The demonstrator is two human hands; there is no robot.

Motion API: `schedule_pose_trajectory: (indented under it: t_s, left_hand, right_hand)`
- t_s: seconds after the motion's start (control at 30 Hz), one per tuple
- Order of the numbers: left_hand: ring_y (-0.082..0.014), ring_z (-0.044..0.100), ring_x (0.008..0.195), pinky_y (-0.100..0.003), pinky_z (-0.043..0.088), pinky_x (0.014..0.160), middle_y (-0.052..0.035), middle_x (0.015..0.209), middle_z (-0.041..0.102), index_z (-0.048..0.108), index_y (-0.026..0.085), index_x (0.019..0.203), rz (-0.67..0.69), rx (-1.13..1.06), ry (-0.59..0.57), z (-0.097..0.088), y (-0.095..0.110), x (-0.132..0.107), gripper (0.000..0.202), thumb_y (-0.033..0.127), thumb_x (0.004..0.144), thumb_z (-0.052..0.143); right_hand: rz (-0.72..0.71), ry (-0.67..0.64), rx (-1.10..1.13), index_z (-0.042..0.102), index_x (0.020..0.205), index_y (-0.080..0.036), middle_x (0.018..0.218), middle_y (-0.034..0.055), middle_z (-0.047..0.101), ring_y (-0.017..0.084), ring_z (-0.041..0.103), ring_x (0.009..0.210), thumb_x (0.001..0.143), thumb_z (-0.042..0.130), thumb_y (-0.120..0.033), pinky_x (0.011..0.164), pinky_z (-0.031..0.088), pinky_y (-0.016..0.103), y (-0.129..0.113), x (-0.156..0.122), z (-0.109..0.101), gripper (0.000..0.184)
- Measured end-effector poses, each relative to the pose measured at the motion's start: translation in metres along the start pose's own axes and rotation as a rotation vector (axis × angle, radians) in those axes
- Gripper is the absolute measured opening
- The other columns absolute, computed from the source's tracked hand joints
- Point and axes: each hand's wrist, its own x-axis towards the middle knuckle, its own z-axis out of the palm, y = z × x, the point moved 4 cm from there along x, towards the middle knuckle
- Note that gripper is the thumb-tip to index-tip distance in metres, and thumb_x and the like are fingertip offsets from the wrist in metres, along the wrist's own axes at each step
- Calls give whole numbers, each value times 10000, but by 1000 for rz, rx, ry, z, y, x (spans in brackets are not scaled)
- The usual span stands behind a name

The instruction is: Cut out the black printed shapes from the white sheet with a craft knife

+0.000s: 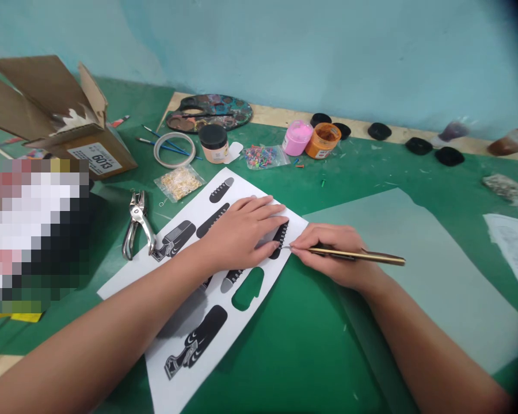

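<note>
A white paper sheet (216, 339) printed with black shoe-like shapes lies at a slant on the green table. One shape is cut out of it, leaving a hole where green shows through. My left hand (246, 233) rests flat on the sheet, fingers spread, covering parts of the printed shapes. Beside its thumb, my right hand (332, 250) grips a slim craft knife (380, 259) with a gold-coloured handle. The thin metal tip meets a small black printed shape (280, 238) near the sheet's right edge.
A silver hole punch (138, 224) lies left of the sheet. Behind it are a bag of gold rings (179, 183), a tape roll (175, 150), paint jars (297, 138) and a palette (216, 112). An open cardboard box (86, 149) stands at left; a translucent sheet (414, 247) lies at right.
</note>
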Motion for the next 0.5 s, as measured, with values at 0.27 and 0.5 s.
schedule_pose_trajectory:
  t_s: [0.27, 0.5]
  left_hand:
    - [-297, 360, 1435, -494, 286, 1153, -46, 1503, 486, 595, 252, 1340, 6, 8, 2, 0, 0, -1, 421, 358, 941, 511]
    - [-310, 377, 1423, -508, 308, 1127, -35, 1489, 496, 660, 351, 1275, 39, 10, 17, -1, -1, -1, 355, 340, 954, 510]
  right_hand:
    - [-23, -71, -73, 696, 909, -246, 883, 19, 750, 179, 695, 805, 857, 629, -130, 750, 533, 301, -2, -4, 0, 143]
    - [-56, -78, -57, 671, 836, -240, 871, 18, 747, 175, 689, 801, 852, 611, -98, 742, 524, 299, -5, 0, 0, 155]
